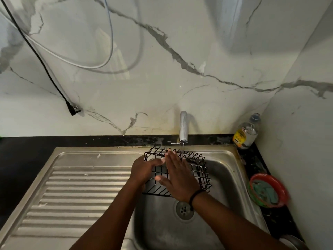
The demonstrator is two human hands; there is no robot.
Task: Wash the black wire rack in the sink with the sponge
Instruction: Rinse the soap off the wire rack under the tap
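While 2 hands touch it, 1 black wire rack [196, 166] sits under 1 tap [183, 127].

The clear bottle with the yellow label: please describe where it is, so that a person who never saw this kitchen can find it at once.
Start at the steel sink and its tap, then follow the black counter to the right, into the corner of the marble walls. The clear bottle stands upright there, behind the red bowl. It alone is transparent, with a yellow label and a grey-blue cap.
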